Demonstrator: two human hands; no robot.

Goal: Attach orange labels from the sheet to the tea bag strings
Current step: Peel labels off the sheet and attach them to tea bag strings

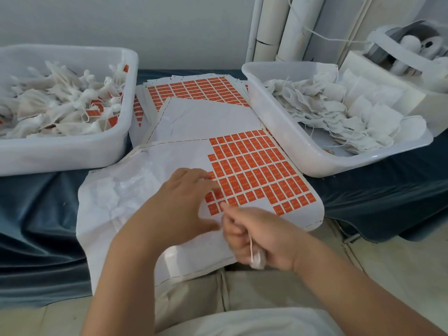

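A white backing sheet (pixel 135 190) lies in front of me, partly stripped, with orange labels (pixel 254 166) left on its right half. My left hand (pixel 184 200) lies flat on the sheet, its fingertips on the labels at the lower left edge of the orange block. My right hand (pixel 257 236) is closed around a white tea bag (pixel 257 260), and its string runs up through my fingers toward the labels. A second, nearly full label sheet (pixel 194 89) lies further back.
A white tub (pixel 72 151) at left holds tea bags with orange labels on them. A white tub (pixel 303 151) at right holds unlabelled tea bags. Both stand on a dark blue cloth (pixel 36 214). White pipes (pixel 286 27) and a white box (pixel 400 76) are behind.
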